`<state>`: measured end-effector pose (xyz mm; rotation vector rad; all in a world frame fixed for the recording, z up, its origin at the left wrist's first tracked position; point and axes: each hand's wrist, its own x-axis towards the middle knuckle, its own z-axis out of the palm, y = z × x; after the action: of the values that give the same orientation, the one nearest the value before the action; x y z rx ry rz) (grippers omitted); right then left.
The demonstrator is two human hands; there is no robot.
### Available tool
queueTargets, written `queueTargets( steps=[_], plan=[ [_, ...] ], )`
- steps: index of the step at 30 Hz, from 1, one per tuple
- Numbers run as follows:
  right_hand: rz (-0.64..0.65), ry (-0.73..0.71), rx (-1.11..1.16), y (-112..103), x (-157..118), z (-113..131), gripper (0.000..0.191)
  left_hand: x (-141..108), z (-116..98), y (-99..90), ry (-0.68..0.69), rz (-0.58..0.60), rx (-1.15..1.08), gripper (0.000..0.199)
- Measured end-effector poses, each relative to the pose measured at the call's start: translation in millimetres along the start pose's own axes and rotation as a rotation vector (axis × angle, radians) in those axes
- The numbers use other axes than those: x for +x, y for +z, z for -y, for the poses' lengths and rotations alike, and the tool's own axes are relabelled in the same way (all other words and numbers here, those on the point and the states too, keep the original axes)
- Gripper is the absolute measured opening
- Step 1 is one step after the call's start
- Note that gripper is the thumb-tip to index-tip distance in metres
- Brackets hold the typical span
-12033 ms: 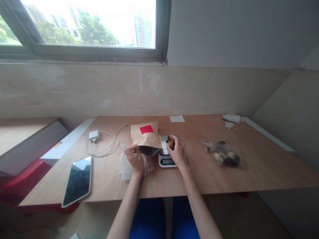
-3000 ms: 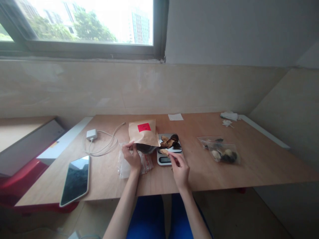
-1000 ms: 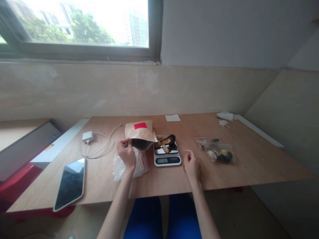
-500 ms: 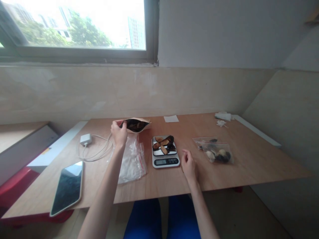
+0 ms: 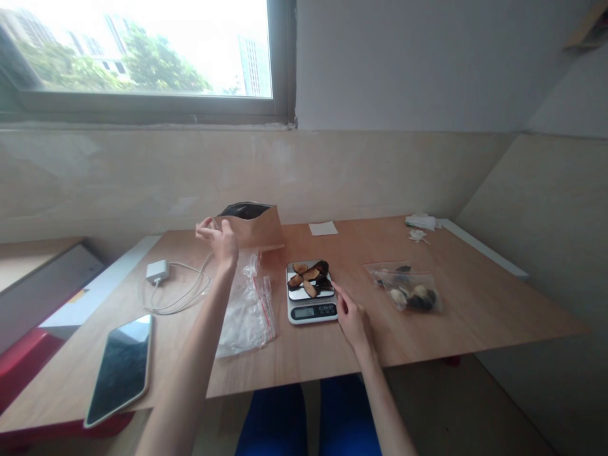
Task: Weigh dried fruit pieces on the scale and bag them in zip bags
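Observation:
A white kitchen scale [image 5: 313, 315] with a lit display stands in the middle of the table. On its pan lie several dried dark-rinded slices [image 5: 310, 275]. My right hand [image 5: 352, 320] is at the scale's right side, index finger stretched to the pan's edge by the darkest slices; its other fingers are curled. Whether the fingertip touches a slice, I cannot tell. A brown paper pouch [image 5: 259, 231] with a dark lining stands upright, its mouth gaping. My left hand [image 5: 219, 240] is at the pouch's left edge, fingers apart, and grips nothing visible.
Clear zip bags [image 5: 244, 316] lie left of the scale. A tablet [image 5: 121, 367] and a white charger [image 5: 158, 271] with cable are further left. To the right is a zip bag of pale and dark pieces [image 5: 415, 296]. White paper [image 5: 323, 228] and crumpled tissue [image 5: 418, 235] lie behind.
The pouch has gone from tilted in my left hand to standing upright, and that hand's fingers have spread. My right hand has moved left to the scale's edge, index finger extended.

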<state>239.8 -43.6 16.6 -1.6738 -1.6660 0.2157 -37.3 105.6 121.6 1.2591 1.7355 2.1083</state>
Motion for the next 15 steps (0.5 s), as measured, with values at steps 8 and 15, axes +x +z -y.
queueTargets(
  steps=[8,15],
  plan=[
    [0.01,-0.004,0.008,2,0,-3,0.039,-34,17,-3.9,0.058,0.266,0.064,0.02],
    [0.008,0.02,0.057,0,-1,-1,0.039,-78,56,-16.0,-0.012,0.256,0.137,0.009]
  ],
)
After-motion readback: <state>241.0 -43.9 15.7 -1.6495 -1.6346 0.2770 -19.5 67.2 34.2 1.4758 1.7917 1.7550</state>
